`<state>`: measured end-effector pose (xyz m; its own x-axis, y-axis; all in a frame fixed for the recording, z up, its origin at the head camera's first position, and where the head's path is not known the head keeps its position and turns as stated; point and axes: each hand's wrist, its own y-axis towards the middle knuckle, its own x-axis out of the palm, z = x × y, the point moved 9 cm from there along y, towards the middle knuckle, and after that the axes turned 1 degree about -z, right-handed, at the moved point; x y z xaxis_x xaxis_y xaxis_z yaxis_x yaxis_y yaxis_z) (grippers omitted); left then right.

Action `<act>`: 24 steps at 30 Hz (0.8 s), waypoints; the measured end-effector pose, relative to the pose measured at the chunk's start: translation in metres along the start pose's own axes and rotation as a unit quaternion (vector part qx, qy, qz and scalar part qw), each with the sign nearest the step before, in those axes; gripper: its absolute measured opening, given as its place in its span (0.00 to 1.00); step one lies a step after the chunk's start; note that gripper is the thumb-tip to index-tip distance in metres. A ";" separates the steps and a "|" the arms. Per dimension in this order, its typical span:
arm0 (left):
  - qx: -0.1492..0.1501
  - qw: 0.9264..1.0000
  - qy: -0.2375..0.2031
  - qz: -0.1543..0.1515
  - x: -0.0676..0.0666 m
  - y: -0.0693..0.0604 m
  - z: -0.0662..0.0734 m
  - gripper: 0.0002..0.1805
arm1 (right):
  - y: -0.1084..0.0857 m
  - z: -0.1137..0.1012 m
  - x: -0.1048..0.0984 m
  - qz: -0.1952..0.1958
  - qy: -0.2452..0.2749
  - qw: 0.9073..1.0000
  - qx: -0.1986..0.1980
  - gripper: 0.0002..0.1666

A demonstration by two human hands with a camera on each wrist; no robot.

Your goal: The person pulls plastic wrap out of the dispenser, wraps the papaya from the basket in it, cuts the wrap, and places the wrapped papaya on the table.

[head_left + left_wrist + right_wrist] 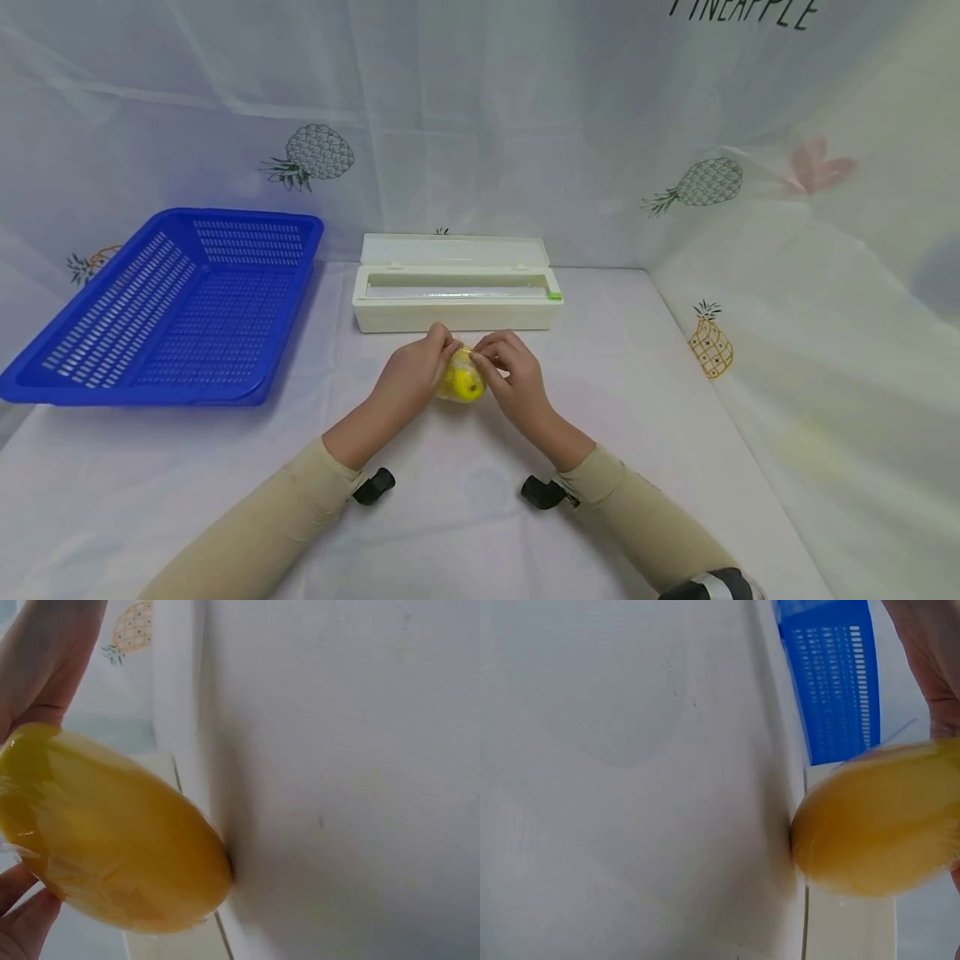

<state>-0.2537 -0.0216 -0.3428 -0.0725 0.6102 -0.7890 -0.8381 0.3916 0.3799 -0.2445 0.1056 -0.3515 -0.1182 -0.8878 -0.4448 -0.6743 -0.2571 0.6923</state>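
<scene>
A yellow oval fruit [461, 383], wrapped in clear plastic film, stands between my two hands in front of the white box. My left hand [411, 373] pinches the gathered film at the fruit's upper left. On the other side, my right hand [519, 379] has thumb and fingers bent at the film near the top. Up close in the left wrist view, the fruit [120, 832] looks orange-yellow and glossy, with loose film near the fingers. Its lower end meets or nearly meets the table in the right wrist view, where the fruit [877, 825] hides most of my right fingers.
Behind the hands sits a long white film dispenser box [457, 317] with its lid raised and a roll inside. A blue plastic basket [258, 392] stands at the left. White pineapple-print cloth [480, 125] hangs behind and at the right of the white-covered table [450, 533].
</scene>
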 end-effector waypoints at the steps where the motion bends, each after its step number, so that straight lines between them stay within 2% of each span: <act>1: 0.001 1.000 0.006 -0.002 0.000 -0.001 -0.001 0.08 | 0.000 -0.001 0.001 -0.011 -0.003 1.000 0.001 0.06; 6: 0.006 1.000 0.019 0.003 -0.002 -0.004 -0.001 0.08 | 0.000 0.000 0.007 -0.050 0.006 0.998 0.029 0.05; 8: -0.002 1.000 0.014 0.007 -0.002 -0.006 -0.003 0.08 | -0.001 0.001 0.010 -0.055 0.024 0.997 0.047 0.05; 11: -0.023 1.000 0.006 0.003 0.000 -0.008 -0.008 0.08 | -0.001 0.000 0.013 -0.049 0.036 0.996 0.067 0.07; 17: -0.058 0.998 0.011 -0.003 0.003 -0.012 -0.014 0.08 | 0.002 -0.003 0.015 -0.029 0.022 0.995 0.094 0.11; 24: -0.036 0.999 0.026 0.027 0.000 -0.014 -0.011 0.06 | 0.004 0.002 0.017 -0.025 0.019 0.987 0.160 0.14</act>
<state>-0.2474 -0.0343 -0.3537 -0.1446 0.5924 -0.7926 -0.8688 0.3073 0.3882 -0.2512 0.0906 -0.3572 -0.0551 -0.8922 -0.4482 -0.8748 -0.1733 0.4525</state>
